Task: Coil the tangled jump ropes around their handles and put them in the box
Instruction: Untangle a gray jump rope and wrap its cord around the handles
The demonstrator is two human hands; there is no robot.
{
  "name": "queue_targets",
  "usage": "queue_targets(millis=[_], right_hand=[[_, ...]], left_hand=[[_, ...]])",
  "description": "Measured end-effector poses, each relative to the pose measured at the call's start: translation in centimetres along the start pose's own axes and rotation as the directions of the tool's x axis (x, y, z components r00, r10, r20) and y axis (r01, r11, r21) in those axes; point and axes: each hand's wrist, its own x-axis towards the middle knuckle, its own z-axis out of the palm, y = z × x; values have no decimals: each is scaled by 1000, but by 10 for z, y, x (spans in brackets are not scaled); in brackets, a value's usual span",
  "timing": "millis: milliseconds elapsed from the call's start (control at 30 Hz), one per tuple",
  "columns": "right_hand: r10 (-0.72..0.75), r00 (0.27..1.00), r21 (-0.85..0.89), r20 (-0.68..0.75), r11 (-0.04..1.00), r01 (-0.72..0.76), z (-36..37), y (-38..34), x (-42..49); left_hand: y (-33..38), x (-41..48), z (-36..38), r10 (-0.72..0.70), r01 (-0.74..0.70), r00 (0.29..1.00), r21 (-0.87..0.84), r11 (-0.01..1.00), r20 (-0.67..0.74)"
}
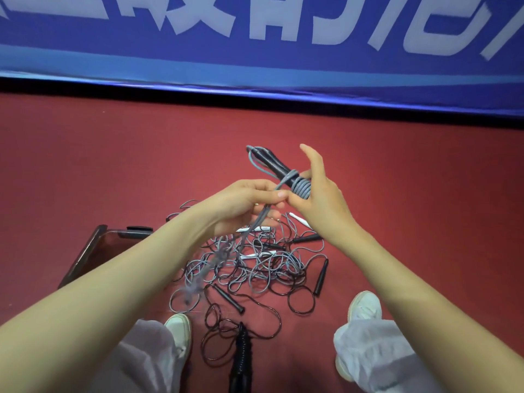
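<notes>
The step in hand is judged to be the winding of a grey rope round its black handles, and it is only partly done. The handles are held together in the right hand, raised above the floor. Several tight turns are already laid in a coil at their lower end. One finger of that hand stands straight up, free of the load. The rope is pinched between the thumb and fingers of the left hand, just beside the coil. From there the slack falls, blurred, into the tangled pile below.

For a neat result, light tension should be held on the strand so that each turn is laid close against the one before and none is crossed. The handles should be gripped firmly enough that they are not splayed apart by the pull. Slack should be drawn up gently, since the strand is probably caught among other loops, and a hard tug could tighten a knot or drag other ropes along. The last stretch should be tucked under a turn so that the coil cannot spring loose.

The box stands on the floor to the left, partly hidden by the left forearm. A black rope, already wound, lies between the feet and has not yet been put away.
</notes>
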Motion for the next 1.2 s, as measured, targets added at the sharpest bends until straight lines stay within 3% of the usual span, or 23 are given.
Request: queue_targets(millis=[167,300,433,533,633,833,967,1067,1200], right_hand=[[43,996,164,-79,986,-29,-2,-2,3],[84,996,349,-27,934,-69,-3,-7,4],[31,991,589,127,802,-101,-10,-7,4],[38,966,722,256,657,-217,-11,-10,1],[80,961,783,266,563,-264,-6,-12,4],[132,978,699,163,684,-209,2,-15,6],[155,976,743,152,633,-216,1,-15,4],[156,975,832,156,512,-215,-3,-14,4],[164,953,888,254,351,-297,-18,-16,5]], left_hand=[[1,0,1,85,-85,996,-42,995,-16],[1,1,-4,138,-137,988,8,990,-73],[1,1,-5,154,-156,983,-6,988,-101],[3,-2,0,220,-219,971,22,975,-89],[3,-2,3,300,-293,941,66,954,-153],[-7,1,5,323,-309,924,95,946,-203],[-8,2,7,307,-299,940,74,951,-150],[-5,2,0,278,-263,958,163,951,-76],[2,-4,-26,180,-205,975,212,955,133]])
